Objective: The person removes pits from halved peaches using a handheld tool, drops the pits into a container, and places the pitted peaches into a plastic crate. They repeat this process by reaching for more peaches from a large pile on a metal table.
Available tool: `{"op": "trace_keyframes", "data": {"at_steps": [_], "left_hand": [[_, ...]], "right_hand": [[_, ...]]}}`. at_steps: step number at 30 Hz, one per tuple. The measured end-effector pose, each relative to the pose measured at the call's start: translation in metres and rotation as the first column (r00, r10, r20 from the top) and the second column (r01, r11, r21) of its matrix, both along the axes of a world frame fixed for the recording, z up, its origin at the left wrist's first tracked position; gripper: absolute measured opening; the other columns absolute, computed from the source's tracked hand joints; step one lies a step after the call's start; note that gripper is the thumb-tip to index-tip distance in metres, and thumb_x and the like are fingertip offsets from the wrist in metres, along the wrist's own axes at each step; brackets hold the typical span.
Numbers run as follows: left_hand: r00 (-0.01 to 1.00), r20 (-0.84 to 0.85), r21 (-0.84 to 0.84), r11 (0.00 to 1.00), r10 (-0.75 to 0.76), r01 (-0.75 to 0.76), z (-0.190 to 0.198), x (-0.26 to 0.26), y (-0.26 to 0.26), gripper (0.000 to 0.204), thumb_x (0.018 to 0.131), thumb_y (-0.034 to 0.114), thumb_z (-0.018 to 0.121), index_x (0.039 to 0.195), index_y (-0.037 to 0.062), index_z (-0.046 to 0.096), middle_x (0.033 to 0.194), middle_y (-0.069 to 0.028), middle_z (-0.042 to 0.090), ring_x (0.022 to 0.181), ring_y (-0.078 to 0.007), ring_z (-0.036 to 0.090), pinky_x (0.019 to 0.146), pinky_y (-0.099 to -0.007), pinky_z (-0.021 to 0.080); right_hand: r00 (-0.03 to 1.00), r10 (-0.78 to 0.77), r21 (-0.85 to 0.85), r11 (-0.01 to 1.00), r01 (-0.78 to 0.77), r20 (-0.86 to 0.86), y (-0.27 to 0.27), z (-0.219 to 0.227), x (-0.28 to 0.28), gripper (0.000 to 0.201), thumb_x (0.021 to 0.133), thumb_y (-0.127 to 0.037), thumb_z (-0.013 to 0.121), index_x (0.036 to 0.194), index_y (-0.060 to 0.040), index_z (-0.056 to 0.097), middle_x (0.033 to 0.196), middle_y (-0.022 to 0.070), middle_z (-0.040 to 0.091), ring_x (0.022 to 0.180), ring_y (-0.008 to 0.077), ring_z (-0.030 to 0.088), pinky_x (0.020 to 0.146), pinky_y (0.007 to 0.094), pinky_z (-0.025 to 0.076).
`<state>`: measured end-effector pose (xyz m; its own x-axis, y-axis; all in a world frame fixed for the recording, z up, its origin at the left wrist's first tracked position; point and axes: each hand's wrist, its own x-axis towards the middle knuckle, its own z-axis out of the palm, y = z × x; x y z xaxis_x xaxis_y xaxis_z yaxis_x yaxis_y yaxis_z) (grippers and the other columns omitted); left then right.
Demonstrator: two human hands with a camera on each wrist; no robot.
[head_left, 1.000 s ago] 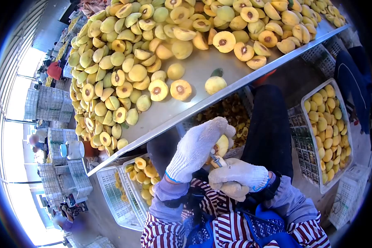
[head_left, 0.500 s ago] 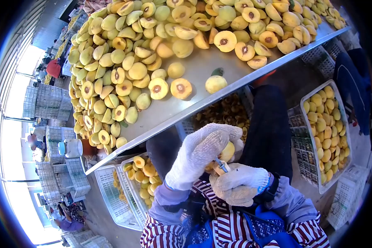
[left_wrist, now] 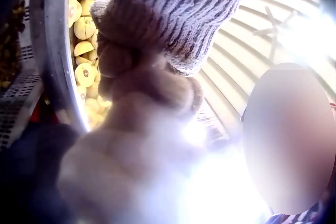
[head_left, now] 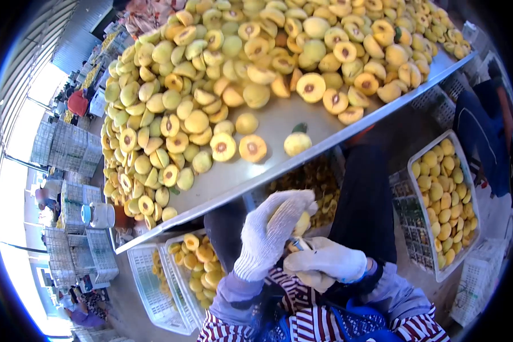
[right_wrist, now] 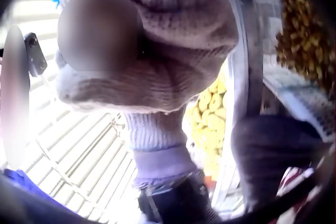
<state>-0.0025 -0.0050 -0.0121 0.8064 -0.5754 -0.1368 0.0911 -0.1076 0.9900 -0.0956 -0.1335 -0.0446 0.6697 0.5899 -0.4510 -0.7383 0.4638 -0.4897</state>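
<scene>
Both hands wear white knitted gloves and meet above the lap in the head view. The left hand [head_left: 275, 231] curls round a halved yellow fruit [head_left: 302, 224], like a peach or apricot, mostly hidden by the glove. In the right hand [head_left: 326, 262] is a small tool with a metal shaft [head_left: 300, 244] and a light handle; its tip points into the fruit, and its exact kind is hidden. Gloved fingers block the work in both wrist views.
A metal table [head_left: 279, 162] heaped with fruit halves [head_left: 176, 108] slopes ahead. Below its edge is a crate of brown scraps [head_left: 324, 178]. Fruit fills a crate [head_left: 443, 199] at right and another crate [head_left: 199, 265] at left. A jug [head_left: 100, 215] stands at far left.
The hands stay together, the tool held at the fruit throughout. The fruit has turned, its cut face now less visible. The head view has shifted slightly.
</scene>
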Motion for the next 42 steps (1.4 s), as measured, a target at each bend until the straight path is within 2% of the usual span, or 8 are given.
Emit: {"op": "trace_keyframes", "data": {"at_steps": [9, 13, 21, 24, 27, 32, 37, 42], "left_hand": [[0.774, 0.631, 0.117, 0.993, -0.050, -0.032, 0.001, -0.006, 0.007, 0.032, 0.101, 0.027, 0.055, 0.107, -0.0008, 0.069, 0.097, -0.0103, 0.073, 0.089, -0.0140, 0.067, 0.080, -0.0298, 0.053], [0.970, -0.082, 0.155, 0.959, -0.227, 0.237, 0.017, 0.005, 0.012, 0.032, 0.101, 0.028, 0.053, 0.110, 0.0003, 0.068, 0.096, -0.0094, 0.073, 0.089, -0.0144, 0.067, 0.080, -0.0290, 0.053], [0.901, 0.406, 0.174, 0.981, -0.154, 0.090, 0.000, -0.005, 0.014, 0.037, 0.098, 0.030, 0.060, 0.113, -0.0034, 0.066, 0.097, -0.0124, 0.072, 0.093, -0.0188, 0.068, 0.086, -0.0312, 0.053], [0.895, -0.334, -0.153, 0.953, -0.297, 0.260, 0.011, 0.006, 0.017, 0.039, 0.097, 0.030, 0.061, 0.117, -0.0033, 0.064, 0.101, -0.0138, 0.071, 0.095, -0.0203, 0.068, 0.087, -0.0319, 0.053], [0.910, -0.278, -0.179, 0.947, -0.308, 0.266, 0.011, 0.003, 0.022, 0.039, 0.098, 0.030, 0.059, 0.118, -0.0031, 0.064, 0.102, -0.0134, 0.070, 0.094, -0.0196, 0.067, 0.086, -0.0309, 0.053], [0.973, 0.227, 0.042, 0.998, -0.050, 0.041, 0.004, -0.020, 0.022, 0.033, 0.098, 0.027, 0.060, 0.108, -0.0034, 0.068, 0.101, -0.0113, 0.071, 0.091, -0.0187, 0.067, 0.083, -0.0312, 0.054], [0.949, -0.256, -0.281, 0.953, -0.186, 0.111, 0.011, -0.017, 0.027, 0.031, 0.100, 0.024, 0.058, 0.118, -0.0008, 0.063, 0.106, -0.0138, 0.069, 0.097, -0.0195, 0.067, 0.084, -0.0316, 0.056], [0.818, -0.568, -0.455, 0.863, -0.089, -0.221, 0.013, -0.032, 0.027, 0.046, 0.099, 0.042, 0.056, 0.117, 0.0003, 0.061, 0.104, -0.0176, 0.067, 0.092, -0.0269, 0.068, 0.080, -0.0376, 0.058]], "right_hand": [[0.993, 0.015, 0.198, 0.980, 0.009, -0.120, 0.004, 0.008, -0.011, 0.025, 0.099, -0.028, 0.058, 0.086, -0.0071, 0.057, 0.048, -0.0023, 0.043, 0.033, 0.0088, 0.036, 0.031, 0.0251, 0.027], [0.995, 0.062, 0.097, 0.994, -0.055, -0.077, 0.007, 0.010, -0.011, 0.029, 0.098, -0.034, 0.058, 0.082, -0.0089, 0.055, 0.051, -0.0015, 0.047, 0.034, 0.0102, 0.041, 0.032, 0.0251, 0.030], [0.996, -0.063, 0.499, 0.862, 0.087, -0.065, 0.012, -0.020, -0.024, 0.025, 0.102, -0.027, 0.054, 0.092, -0.0037, 0.057, 0.052, -0.0006, 0.051, 0.035, 0.0116, 0.047, 0.033, 0.0266, 0.040], [0.999, -0.037, 0.412, 0.910, 0.043, -0.023, 0.015, -0.031, -0.025, 0.025, 0.102, -0.026, 0.054, 0.095, -0.0028, 0.059, 0.056, 0.0008, 0.053, 0.038, 0.0130, 0.050, 0.034, 0.0273, 0.041], [1.000, 0.028, 0.469, 0.883, -0.030, 0.010, 0.013, -0.028, -0.019, 0.024, 0.103, -0.025, 0.051, 0.097, -0.0024, 0.059, 0.058, 0.0025, 0.055, 0.040, 0.0147, 0.052, 0.035, 0.0295, 0.042], [0.992, 0.115, 0.960, 0.271, -0.075, 0.046, 0.048, -0.059, -0.022, 0.025, 0.103, -0.025, 0.051, 0.096, -0.0028, 0.059, 0.054, 0.0030, 0.053, 0.037, 0.0144, 0.048, 0.035, 0.0302, 0.039], [0.998, 0.031, 0.512, 0.859, -0.002, -0.049, 0.025, -0.021, -0.030, 0.029, 0.102, -0.030, 0.052, 0.091, -0.0040, 0.060, 0.053, 0.0006, 0.050, 0.037, 0.0118, 0.044, 0.035, 0.0294, 0.036], [0.998, 0.047, 0.242, 0.970, -0.038, -0.035, 0.026, -0.018, -0.029, 0.027, 0.097, -0.029, 0.062, 0.089, -0.0033, 0.059, 0.066, -0.0010, 0.055, 0.051, 0.0083, 0.051, 0.047, 0.0213, 0.042]]}}
